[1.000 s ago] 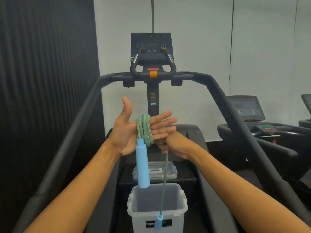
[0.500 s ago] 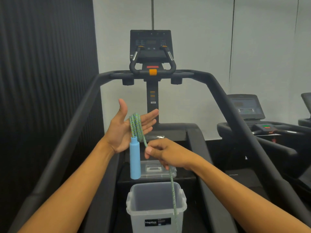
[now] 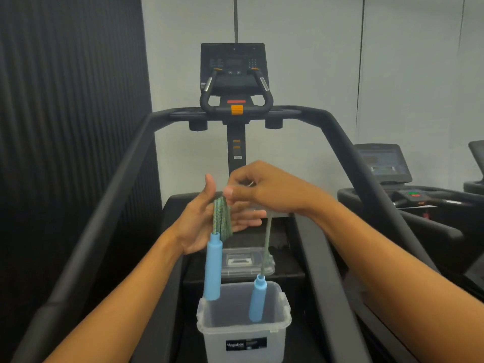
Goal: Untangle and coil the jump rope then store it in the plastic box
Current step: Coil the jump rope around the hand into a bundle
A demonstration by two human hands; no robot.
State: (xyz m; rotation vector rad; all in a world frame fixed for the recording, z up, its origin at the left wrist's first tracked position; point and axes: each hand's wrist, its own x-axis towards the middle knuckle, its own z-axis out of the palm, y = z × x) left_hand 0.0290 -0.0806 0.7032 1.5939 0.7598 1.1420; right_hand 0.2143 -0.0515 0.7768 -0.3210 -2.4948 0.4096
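The left hand (image 3: 201, 226) was held open, palm turned inward and fingers spread, with several turns of the rope (image 3: 222, 221) wound across them. The right hand (image 3: 264, 191) was closed in a pinch on the rope just above those turns. From the coil one blue handle (image 3: 213, 267) was hung down beside the left wrist. A short blurred tail of rope was seen to drop from under the right hand to the second handle (image 3: 258, 299), which was hung over the mouth of the box (image 3: 243, 334), near its right wall.

The untangling was judged done and the coiling nearly so: only that short tail was left to be wound, after which the bundle was still to be slipped off the fingers and lowered in. Nothing was yet stored.

The box was stood open on a treadmill (image 3: 337, 142) deck directly below the hands, its lid (image 3: 247, 260) laid just behind it. The side rails were kept well apart from the hands. The drop into the box was judged unobstructed, though the dangling handles could catch on the rim.
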